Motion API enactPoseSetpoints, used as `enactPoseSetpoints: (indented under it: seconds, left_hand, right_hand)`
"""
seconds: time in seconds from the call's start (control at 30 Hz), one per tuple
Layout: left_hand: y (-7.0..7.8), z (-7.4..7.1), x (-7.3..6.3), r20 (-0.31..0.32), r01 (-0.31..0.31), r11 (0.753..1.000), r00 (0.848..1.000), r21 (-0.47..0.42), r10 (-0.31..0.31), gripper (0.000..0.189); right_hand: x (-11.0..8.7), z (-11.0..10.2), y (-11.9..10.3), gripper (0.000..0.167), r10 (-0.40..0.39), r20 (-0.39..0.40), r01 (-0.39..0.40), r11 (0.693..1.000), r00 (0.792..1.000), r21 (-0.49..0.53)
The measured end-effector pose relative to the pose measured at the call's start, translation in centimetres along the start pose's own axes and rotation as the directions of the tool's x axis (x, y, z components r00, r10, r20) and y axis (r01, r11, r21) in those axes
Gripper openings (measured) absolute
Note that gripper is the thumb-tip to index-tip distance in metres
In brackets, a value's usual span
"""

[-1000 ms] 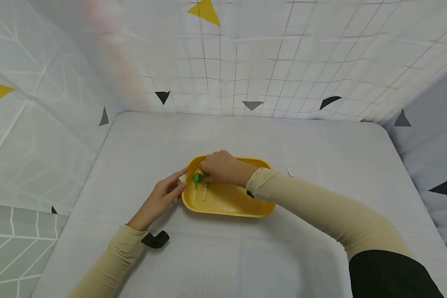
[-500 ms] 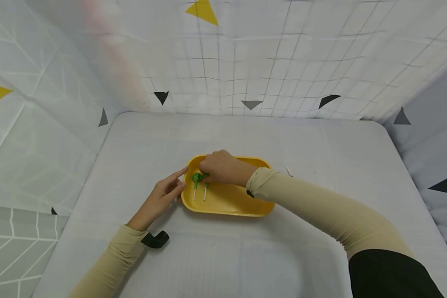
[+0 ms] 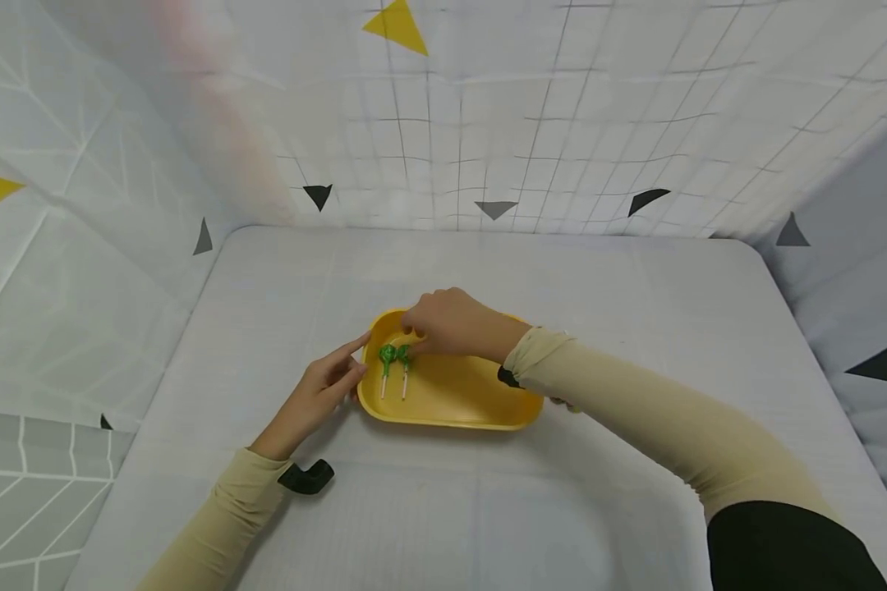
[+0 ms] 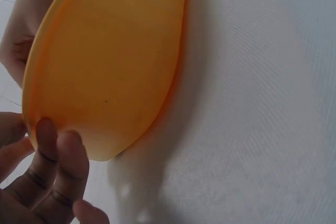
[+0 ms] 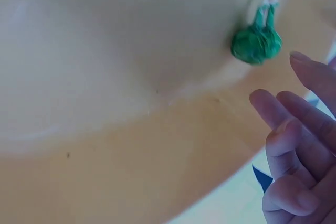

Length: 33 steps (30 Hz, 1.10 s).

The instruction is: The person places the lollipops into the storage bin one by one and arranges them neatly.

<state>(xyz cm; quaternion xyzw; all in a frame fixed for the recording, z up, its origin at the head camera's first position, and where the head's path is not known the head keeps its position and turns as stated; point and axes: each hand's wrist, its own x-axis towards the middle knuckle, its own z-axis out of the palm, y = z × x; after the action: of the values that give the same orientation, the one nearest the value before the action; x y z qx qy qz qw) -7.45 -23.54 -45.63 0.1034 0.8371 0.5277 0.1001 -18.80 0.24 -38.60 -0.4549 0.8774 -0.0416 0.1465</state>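
Note:
Two green-wrapped lollipops (image 3: 388, 355) lie side by side in the left end of a yellow tray (image 3: 451, 425), sticks toward the person. In the right wrist view the green lollipop heads (image 5: 256, 44) overlap, apart from the fingers. My right hand (image 3: 454, 322) hovers over the tray just above and right of the second lollipop (image 3: 403, 355), with loosely bent fingers and nothing between them. My left hand (image 3: 333, 382) rests against the tray's left end. In the left wrist view its fingertips (image 4: 71, 148) touch the outside of the tray wall (image 4: 105, 66).
The tray stands on a white-covered table (image 3: 443, 509). White patterned curtains (image 3: 532, 123) enclose its back and sides. A small object (image 3: 565, 404) peeks out beside the right forearm, mostly hidden, too little shown to name. Black bands sit at both wrists.
My right hand has lifted off the second lollipop and shifted slightly right and away, uncovering its green head. The forearm now covers most of a white stick right of the tray. My left hand stays put.

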Motion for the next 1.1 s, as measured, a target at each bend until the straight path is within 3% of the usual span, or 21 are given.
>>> enactPoseSetpoints:
  seconds: [0.33,0.7,0.93,1.1]
  left_hand:
    - [0.1,0.1,-0.1,-0.001,-0.004,1.000,1.000,-0.004,0.004,0.053]
    - [-0.1,0.2,-0.1,-0.008,-0.009,1.000,1.000,0.003,0.009,0.052]
    - [0.0,0.2,-0.2,-0.012,-0.005,1.000,1.000,0.003,0.005,0.052]
    - [0.1,0.2,-0.2,-0.006,-0.006,1.000,1.000,-0.002,0.006,0.052]
  right_hand:
    - [-3.2,-2.2,2.0,0.033,0.010,-0.030,-0.009,0.998,0.999,0.056]
    - [-8.8,-3.5,4.8,0.030,0.091,-0.110,-0.084,0.994,0.990,0.073]
    - [-12.7,-3.3,6.7,0.028,0.194,-0.120,-0.174,0.972,0.974,0.160]
    - [-15.3,-2.3,8.3,0.025,0.243,-0.132,-0.220,0.961,0.961,0.167]
